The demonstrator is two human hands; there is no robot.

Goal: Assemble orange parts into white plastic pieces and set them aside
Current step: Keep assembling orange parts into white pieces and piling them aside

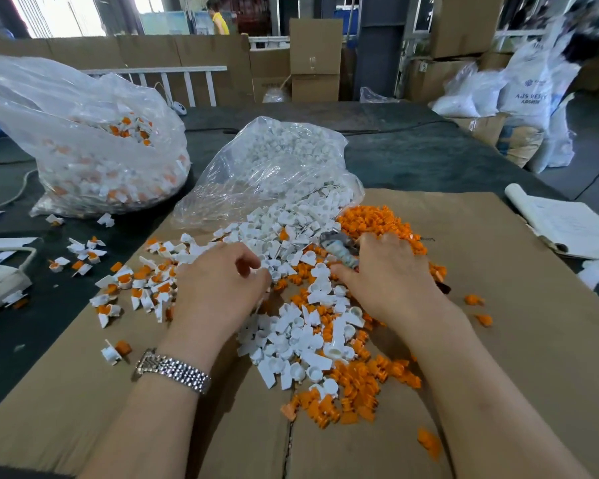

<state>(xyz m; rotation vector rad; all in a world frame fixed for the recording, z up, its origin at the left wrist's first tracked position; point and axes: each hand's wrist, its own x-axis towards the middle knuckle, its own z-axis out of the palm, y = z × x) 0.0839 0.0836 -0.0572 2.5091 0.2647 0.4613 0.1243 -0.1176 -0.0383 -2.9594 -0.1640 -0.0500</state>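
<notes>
Nearest me, loose orange parts point(353, 392) lie on the flat cardboard sheet point(498, 340), touching the heap of white plastic pieces point(291, 344) between my wrists. My left hand point(218, 288), a metal watch point(172, 369) on its wrist, curls its fingers over the white heap; whether it pinches a piece I cannot tell. My right hand point(384, 274) grips a grey tool point(339, 248). Assembled pieces point(132, 285) lie scattered left. Beyond, a clear bag point(277, 167) spills white pieces, and a second bag point(94, 143) holds assembled ones
</notes>
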